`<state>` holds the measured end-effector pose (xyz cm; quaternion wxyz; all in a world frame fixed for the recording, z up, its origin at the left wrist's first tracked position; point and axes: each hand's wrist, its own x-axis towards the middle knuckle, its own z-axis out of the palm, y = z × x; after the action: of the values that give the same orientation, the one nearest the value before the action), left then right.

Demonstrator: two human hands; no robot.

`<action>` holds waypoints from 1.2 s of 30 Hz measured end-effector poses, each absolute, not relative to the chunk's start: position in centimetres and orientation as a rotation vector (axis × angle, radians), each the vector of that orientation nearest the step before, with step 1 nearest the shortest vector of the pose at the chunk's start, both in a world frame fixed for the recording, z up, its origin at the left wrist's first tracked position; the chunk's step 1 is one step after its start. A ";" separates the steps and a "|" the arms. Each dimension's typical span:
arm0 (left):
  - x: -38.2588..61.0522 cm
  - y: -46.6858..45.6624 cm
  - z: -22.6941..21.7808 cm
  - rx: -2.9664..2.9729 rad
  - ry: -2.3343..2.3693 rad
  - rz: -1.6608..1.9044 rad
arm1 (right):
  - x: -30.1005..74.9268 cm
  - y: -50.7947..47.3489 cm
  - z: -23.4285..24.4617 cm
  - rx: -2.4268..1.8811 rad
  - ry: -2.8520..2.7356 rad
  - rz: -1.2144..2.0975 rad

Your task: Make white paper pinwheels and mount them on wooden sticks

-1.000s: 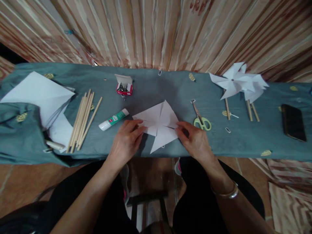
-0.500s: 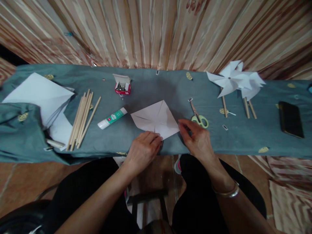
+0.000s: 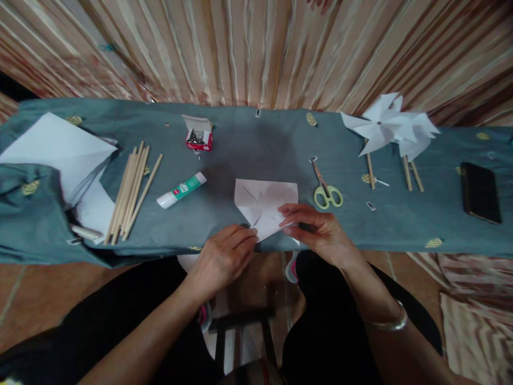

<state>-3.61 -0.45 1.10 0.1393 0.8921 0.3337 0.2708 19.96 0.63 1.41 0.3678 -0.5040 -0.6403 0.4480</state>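
Note:
A white square of paper [image 3: 262, 200] with slits cut in from its corners lies near the front edge of the table. My left hand [image 3: 230, 251] is closed, its fingertips pinching the paper's near left edge. At the near right part, my right hand [image 3: 316, 230] has thumb and fingers around the paper, which bends up a little there. Green-handled scissors [image 3: 327, 196] lie just beyond my right hand. A glue stick [image 3: 182, 190] is to the left of the paper, and a small red open box [image 3: 199, 138] of metal pins or tacks stands farther back.
Several wooden sticks [image 3: 130, 192] lie on the left beside a stack of white paper [image 3: 60, 149]. White paper pinwheels [image 3: 380, 123] on sticks rest at the back right. A black phone [image 3: 481, 191] is at the far right. Behind the table hangs a striped curtain [image 3: 256, 53].
The paper has been turned and drawn nearer to me. My right hand has moved from beside its right corner onto the paper; my left hand has shifted slightly left and down.

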 end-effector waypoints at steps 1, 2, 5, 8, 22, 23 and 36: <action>-3.5 -0.5 1.1 2.571 0.968 0.784 | 19.8 0.8 1.3 -1.304 -1.649 1.137; -3.4 -0.5 1.2 2.563 0.973 0.782 | 19.7 0.9 1.1 -1.319 -1.664 1.106; -3.1 -0.5 1.3 2.535 1.005 0.763 | 19.1 1.0 0.8 -1.377 -1.786 0.924; -2.9 -0.6 1.2 2.532 1.004 0.739 | 18.6 1.0 0.8 -1.422 -1.905 0.735; -2.1 -0.8 0.4 2.513 0.938 0.767 | 17.2 1.3 0.8 -1.483 -1.950 0.519; -2.1 -0.8 0.3 2.509 0.934 0.772 | 17.1 1.3 0.7 -1.482 -1.954 0.518; -2.1 -0.9 0.1 2.501 0.948 0.768 | 16.8 1.4 0.7 -1.521 -1.951 0.525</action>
<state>-2.09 -0.87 0.10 0.1784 0.8844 0.3352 0.2714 16.83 1.37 0.70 0.3017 -0.5733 -0.7356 0.1980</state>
